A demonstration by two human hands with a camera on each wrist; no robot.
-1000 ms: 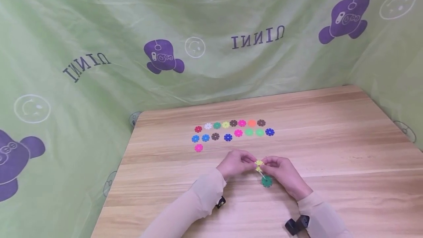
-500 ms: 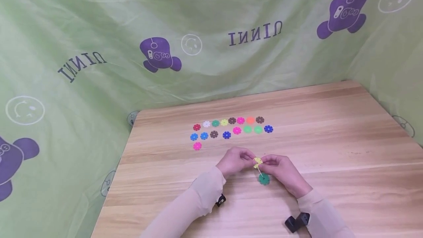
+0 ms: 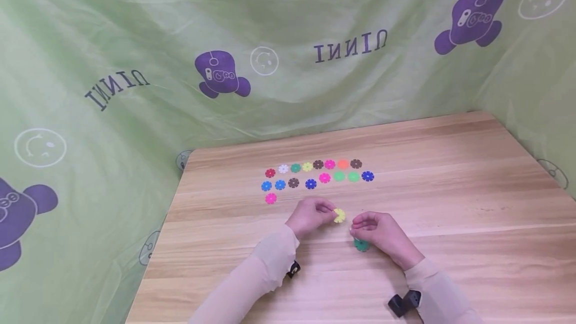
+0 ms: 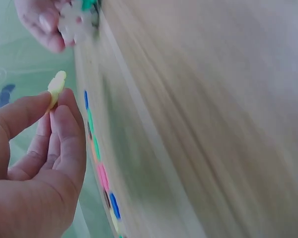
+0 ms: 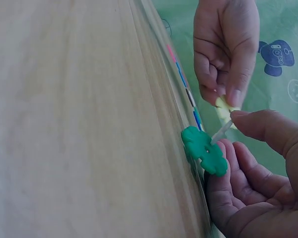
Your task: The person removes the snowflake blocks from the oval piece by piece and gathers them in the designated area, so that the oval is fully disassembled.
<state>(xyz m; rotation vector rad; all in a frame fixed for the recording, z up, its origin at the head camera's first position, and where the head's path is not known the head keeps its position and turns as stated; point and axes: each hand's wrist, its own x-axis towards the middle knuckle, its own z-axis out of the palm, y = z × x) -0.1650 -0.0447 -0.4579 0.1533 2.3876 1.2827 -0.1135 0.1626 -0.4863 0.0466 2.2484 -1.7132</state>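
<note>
In the head view, my left hand pinches a yellow snowflake disc, a flat plastic piece with a notched rim. The left wrist view shows this yellow disc edge-on between thumb and fingertips. Just to the right, my right hand pinches a white snowflake disc, which is slotted at an angle into a green snowflake disc. In the right wrist view, the white disc is seen nearly edge-on, rising from the green disc. A gap separates the yellow disc from the white one.
Beyond my hands, loose discs lie flat in rows on the wooden table, among them a red disc, an orange disc and a nearer pink disc. A green printed curtain hangs behind the table.
Earlier, both hands met at the yellow disc. Now my left hand has drawn away to the left with it, while my right hand stays near its place with the white and green discs.
</note>
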